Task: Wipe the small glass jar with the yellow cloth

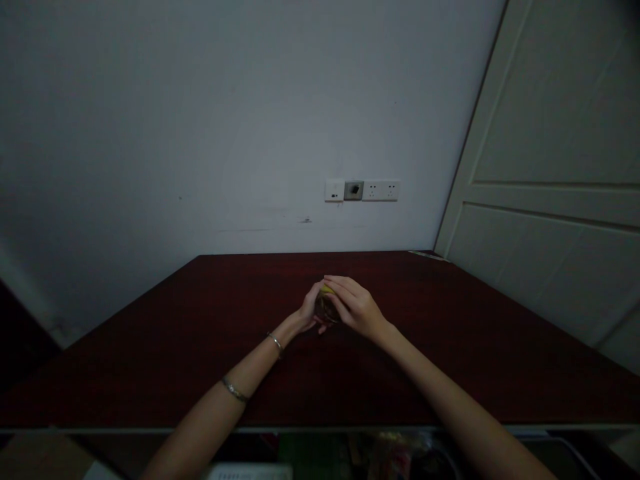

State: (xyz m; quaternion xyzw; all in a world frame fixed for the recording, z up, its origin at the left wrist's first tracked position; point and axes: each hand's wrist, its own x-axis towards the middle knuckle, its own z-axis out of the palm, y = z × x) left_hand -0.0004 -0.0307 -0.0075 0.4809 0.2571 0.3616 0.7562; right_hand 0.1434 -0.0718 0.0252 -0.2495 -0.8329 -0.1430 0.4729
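Observation:
Over the middle of the table, my two hands meet around a small see-through jar with dark tones. My left hand wraps its far left side and underside, some fingertips showing below it. At its top, the fingers of my right hand close over a yellow patch, which looks like a lid; most of it is covered. The dim light and my fingers hide the jar's contents. Two bracelets circle my left forearm and wrist.
The dark red table reaches back to a pale wall with a row of sockets. A white panelled door stands on the right. Below the table's front edge are a white object and other items, dimly seen.

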